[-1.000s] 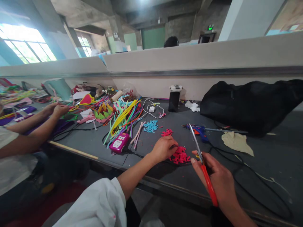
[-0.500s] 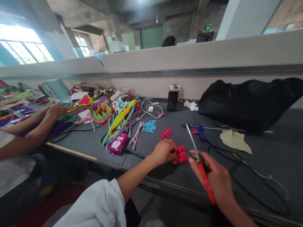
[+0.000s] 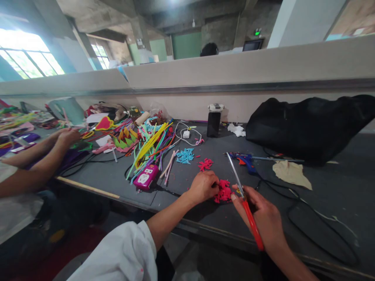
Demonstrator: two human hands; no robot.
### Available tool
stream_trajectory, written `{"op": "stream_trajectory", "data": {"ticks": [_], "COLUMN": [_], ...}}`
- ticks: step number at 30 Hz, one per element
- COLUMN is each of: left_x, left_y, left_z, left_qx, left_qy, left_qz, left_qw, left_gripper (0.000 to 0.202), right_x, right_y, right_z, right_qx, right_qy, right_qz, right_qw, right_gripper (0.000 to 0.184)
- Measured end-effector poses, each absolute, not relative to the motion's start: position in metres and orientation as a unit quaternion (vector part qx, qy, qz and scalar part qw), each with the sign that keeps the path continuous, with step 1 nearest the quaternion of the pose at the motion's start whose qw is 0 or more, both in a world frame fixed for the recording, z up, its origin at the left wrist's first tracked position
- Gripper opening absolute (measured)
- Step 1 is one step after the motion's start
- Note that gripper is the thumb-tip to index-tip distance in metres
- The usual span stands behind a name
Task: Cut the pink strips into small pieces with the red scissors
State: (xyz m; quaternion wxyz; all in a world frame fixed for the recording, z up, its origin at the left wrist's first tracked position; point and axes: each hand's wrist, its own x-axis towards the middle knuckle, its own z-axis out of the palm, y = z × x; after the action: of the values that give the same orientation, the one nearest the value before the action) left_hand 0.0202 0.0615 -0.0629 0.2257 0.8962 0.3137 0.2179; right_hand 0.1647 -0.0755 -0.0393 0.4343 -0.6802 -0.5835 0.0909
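My left fingers (image 3: 215,183) curl at red pieces (image 3: 225,192) near the tabletop (image 3: 328,171) front edge, hold indeterminable, while my right hand (image 3: 265,214), grasping scissors (image 3: 248,212), has shifted leftward, closer to them.

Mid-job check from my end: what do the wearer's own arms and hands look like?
Both the left hand and the right hand are bare, without gloves. A loose whitish sleeve covers the left upper arm, ending near the elbow, with a small pink speck. The right forearm is bare where visible; its sleeve is out of view.
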Motion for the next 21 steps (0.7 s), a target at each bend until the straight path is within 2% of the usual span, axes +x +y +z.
{"op": "stream_trajectory", "data": {"ticks": [6,8,9,12,16,21], "left_x": [0.014,0.011,0.010,0.005,0.000,-0.004], "left_y": [0.067,0.068,0.067,0.063,0.057,0.056], "left_z": [-0.053,-0.044,-0.038,-0.022,-0.009,-0.007], "left_qx": [0.811,0.750,0.691,0.533,0.463,0.450], "left_qy": [0.378,0.388,0.378,0.318,0.294,0.281], "left_qz": [0.295,0.336,0.369,0.441,0.470,0.490], "left_qw": [0.335,0.418,0.493,0.649,0.692,0.691], "left_gripper": [0.008,0.012,0.013,0.009,0.006,0.005], "right_x": [0.161,0.162,0.162,0.163,0.163,0.161], "right_y": [-0.068,-0.066,-0.065,-0.061,-0.057,-0.054], "right_z": [-0.039,-0.039,-0.040,-0.042,-0.049,-0.057], "right_qx": [-0.690,-0.695,-0.695,-0.688,-0.680,-0.675], "right_qy": [-0.584,-0.590,-0.597,-0.625,-0.646,-0.653], "right_qz": [0.075,0.062,0.054,0.027,0.000,-0.011], "right_qw": [0.422,0.406,0.397,0.368,0.348,0.343], "right_gripper": [0.032,0.034,0.035,0.038,0.037,0.036]}}
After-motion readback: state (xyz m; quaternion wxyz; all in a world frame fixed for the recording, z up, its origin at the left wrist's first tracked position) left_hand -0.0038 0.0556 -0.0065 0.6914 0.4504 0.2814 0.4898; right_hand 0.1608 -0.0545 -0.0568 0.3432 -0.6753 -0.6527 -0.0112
